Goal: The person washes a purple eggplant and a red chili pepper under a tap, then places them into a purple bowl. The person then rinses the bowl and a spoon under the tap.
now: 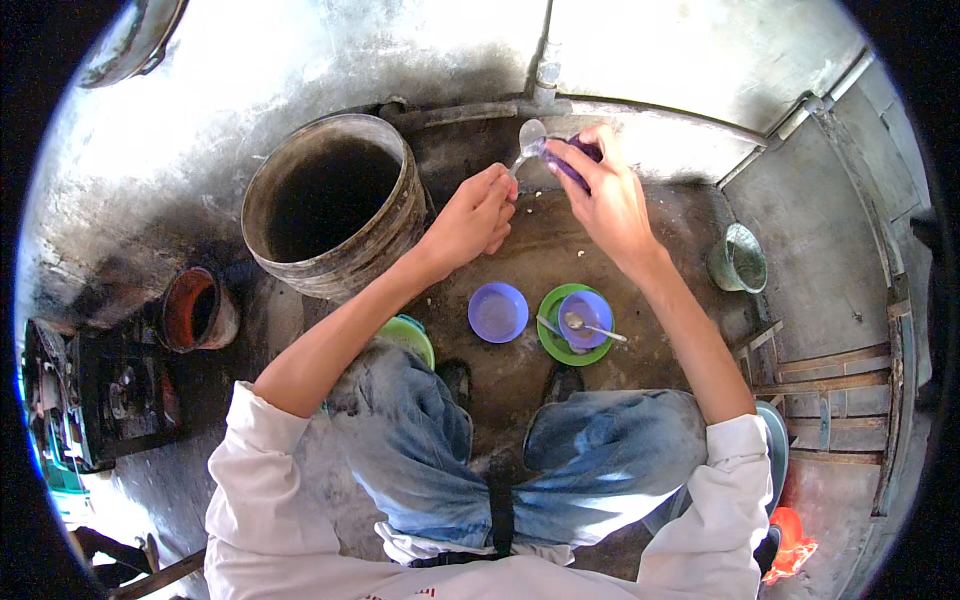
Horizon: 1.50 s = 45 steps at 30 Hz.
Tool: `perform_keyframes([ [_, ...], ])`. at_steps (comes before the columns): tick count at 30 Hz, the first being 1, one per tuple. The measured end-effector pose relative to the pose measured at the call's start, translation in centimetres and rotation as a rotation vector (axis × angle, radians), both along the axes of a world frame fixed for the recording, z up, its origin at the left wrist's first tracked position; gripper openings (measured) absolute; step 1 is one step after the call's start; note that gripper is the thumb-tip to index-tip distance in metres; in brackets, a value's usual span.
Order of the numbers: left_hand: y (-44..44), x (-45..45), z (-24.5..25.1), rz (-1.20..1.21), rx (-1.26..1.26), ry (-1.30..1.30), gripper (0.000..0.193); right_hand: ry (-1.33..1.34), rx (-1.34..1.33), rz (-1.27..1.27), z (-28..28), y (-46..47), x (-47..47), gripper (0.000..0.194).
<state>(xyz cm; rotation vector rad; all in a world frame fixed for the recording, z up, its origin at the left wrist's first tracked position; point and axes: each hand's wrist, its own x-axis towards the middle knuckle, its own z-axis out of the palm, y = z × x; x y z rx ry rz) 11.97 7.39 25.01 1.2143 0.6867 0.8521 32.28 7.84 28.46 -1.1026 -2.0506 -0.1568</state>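
My left hand (474,214) grips the handle of a metal spoon (532,132), bowl upward, out over the floor. A dark purple scrubbing pad (568,174) is held in my right hand (611,206), pressed against the spoon near the neck. Below them, between my feet and hands, a purple bowl (498,313) stands on the wet floor. To its right sits a green plate (553,352) carrying a second purple bowl (598,309), with a spoon (576,321) lying in that bowl. Another utensil (549,325) shows at the plate's left side.
A large grey bucket (409,202) stands beyond my left forearm. Past my left knee is a partly hidden green basin (409,337). A smaller bucket (225,319) and a stove (124,397) are at left. On the right are a greenish pail (720,262) and a wooden frame (832,386).
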Motion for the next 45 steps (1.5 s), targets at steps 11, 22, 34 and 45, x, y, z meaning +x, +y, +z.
perform_keyframes([
  [11, 0.0, -0.1, -0.3, 0.084, 0.060, 0.050, 0.025, -0.175, -0.109, 0.119, 0.4, -1.3, -1.2, 0.030],
  [22, 0.2, -0.2, -0.4, 0.036, -0.031, -0.030, 0.026, 0.821, -0.814, 0.249, -0.8, 0.4, 0.1, 0.037],
  [34, 0.2, -0.5, -0.1, 0.082, 0.043, -0.006, 0.028, 1.540, -1.127, 0.417, 0.9, -0.3, 0.5, 0.025],
  [45, -1.1, 1.3, -0.4, -0.008, 0.393, 0.237, 0.028, 0.802, -0.164, -0.002, 1.7, 1.1, 0.7, 0.033],
])
